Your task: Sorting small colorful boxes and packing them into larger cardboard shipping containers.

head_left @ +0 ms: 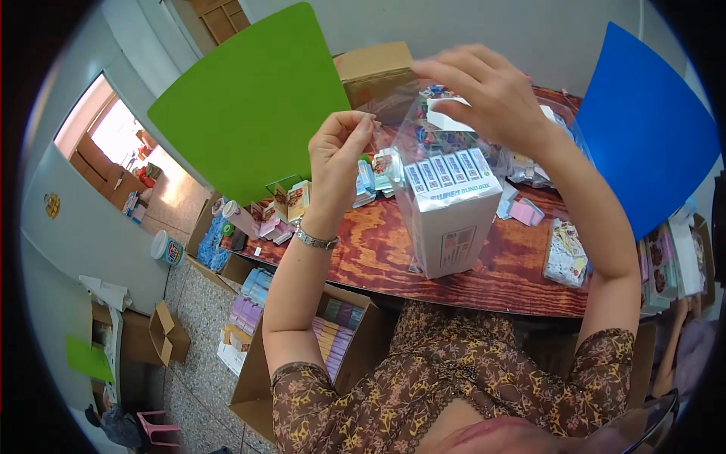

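Observation:
A tall white box stands upright on the wood-patterned table, with a row of small white-and-blue packs showing along its top. Clear plastic bag surrounds the box and rises loosely above it. To the upper left of the box, my left hand is closed in a pinch on the plastic's edge. Over the far side of the box hovers my right hand, its fingers stretched and thumb apart, slightly blurred. Whether its fingertips touch the plastic I cannot tell.
Green and blue panels flank the table. Behind the bag sit a cardboard box and colourful small items. A clear packet lies at right. Below left, an open carton holds packs. Another person's arm shows at lower right.

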The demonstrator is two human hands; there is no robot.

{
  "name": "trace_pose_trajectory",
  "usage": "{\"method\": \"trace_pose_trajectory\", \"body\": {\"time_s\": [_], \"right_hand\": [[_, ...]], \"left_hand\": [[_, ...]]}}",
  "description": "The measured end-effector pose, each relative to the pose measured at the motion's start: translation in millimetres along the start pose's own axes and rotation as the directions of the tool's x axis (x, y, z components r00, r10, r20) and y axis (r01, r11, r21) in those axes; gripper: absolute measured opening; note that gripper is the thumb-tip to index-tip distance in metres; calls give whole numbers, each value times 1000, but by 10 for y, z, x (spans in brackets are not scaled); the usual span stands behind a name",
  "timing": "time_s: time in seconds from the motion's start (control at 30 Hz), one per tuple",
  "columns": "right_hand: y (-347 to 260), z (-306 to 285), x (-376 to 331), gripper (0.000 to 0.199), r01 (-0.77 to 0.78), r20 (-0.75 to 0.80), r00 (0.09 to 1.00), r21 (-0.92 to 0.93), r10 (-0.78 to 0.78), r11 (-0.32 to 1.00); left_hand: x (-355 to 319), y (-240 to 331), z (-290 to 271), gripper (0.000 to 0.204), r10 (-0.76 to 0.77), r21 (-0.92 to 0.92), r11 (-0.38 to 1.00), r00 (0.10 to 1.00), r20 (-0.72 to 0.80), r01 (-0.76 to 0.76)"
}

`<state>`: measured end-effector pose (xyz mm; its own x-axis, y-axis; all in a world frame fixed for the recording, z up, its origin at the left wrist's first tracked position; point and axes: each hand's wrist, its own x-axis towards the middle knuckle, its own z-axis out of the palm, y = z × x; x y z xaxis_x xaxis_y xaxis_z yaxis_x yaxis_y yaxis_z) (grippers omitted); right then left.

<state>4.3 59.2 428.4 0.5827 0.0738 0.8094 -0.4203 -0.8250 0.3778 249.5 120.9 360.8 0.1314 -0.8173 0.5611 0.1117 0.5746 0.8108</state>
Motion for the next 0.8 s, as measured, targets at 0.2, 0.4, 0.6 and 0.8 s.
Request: {"method": "trace_pose_trajectory", "body": {"time_s": [0.2, 0.4, 0.6, 0.8], "right_hand": [[476, 470, 119, 35, 9, 214, 977, 47, -19, 999], [576, 482, 259, 22, 21, 420, 903, 178, -95, 984], [629, 533, 161, 22, 9, 422, 904, 138, -67, 990], [534, 448, 214, 22, 14, 427, 901, 146, -76, 989]], "left_hand": [[14, 58, -34, 10, -30, 111, 994, 998, 54, 24], [9, 104, -75, 13, -48, 130, 991, 999, 25, 44], [-328, 129, 193, 20, 495, 551, 759, 857, -144, -346], [-1341, -105, 825, 30, 420, 531, 131, 532, 735, -837]]}}
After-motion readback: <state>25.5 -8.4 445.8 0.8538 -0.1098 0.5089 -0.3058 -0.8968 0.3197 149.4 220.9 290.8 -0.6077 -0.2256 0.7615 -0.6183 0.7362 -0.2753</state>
